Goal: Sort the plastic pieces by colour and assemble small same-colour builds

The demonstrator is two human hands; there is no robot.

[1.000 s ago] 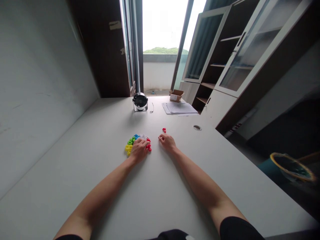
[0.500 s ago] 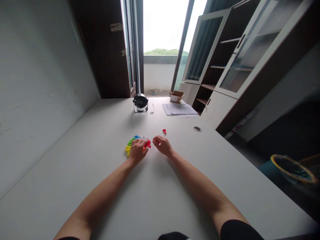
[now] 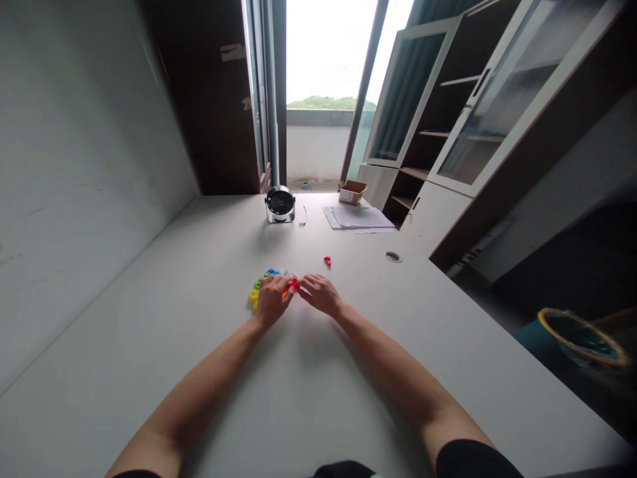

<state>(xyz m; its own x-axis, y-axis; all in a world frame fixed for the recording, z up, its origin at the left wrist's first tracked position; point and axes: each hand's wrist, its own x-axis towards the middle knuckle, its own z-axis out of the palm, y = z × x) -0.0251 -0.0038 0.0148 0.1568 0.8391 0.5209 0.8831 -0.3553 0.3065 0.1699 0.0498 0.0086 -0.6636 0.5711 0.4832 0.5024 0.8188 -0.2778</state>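
A cluster of small coloured plastic pieces lies on the white table, partly under my left hand (image 3: pixel 273 297). Yellow pieces (image 3: pixel 253 296) and green ones show on its left side, with a blue piece (image 3: pixel 271 272) at the back. Between my hands sits a red plastic piece (image 3: pixel 293 284), pinched by the thumb and fingers of my left hand. My right hand (image 3: pixel 321 293) has its curled fingertips on the right side of this red piece. A separate red piece (image 3: pixel 327 261) lies just beyond my right hand. My fingers hide part of the cluster.
Farther back on the table (image 3: pixel 308 372) stand a round black device on a silver stand (image 3: pixel 279 204) and a small open cardboard box (image 3: pixel 352 192). Paper sheets (image 3: pixel 358 218) lie before the box. A cable hole (image 3: pixel 393 257) is at the right; a wall borders the left.
My right hand has moved left, and its fingertips now meet the red piece at my left hand. The left hand has barely shifted.
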